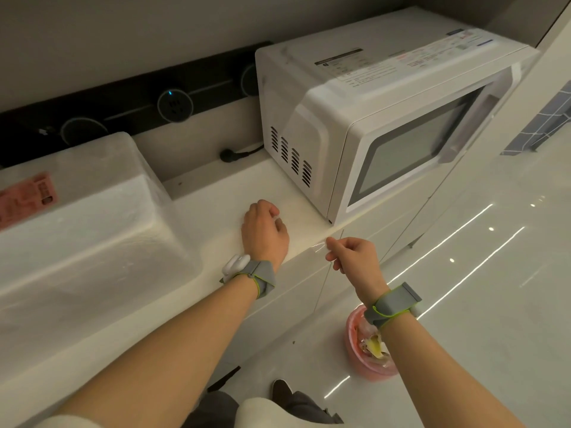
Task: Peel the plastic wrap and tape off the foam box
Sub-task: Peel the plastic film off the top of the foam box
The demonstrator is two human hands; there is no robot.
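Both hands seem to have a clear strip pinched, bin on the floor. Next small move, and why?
Probably drop the strip into the pink bin. The right hand pinches a clear strip near the counter edge, the left hand is closed on a bit too, and the foam box still looks wrapped, so both hands need freeing.

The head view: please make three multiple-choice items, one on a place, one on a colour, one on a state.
1. Where does the foam box stand?
A. on the floor
B. on the counter, left of the microwave
C. on top of the microwave

2. What colour is the bin on the floor?
A. pink
B. blue
C. black

3. What is the right hand doing?
A. lying flat and open
B. pinching a clear strip
C. gripping the microwave handle

Key: 1 B, it sits beside the microwave; 2 A, its rim is pink; 3 B, its fingertips hold the clear strip.
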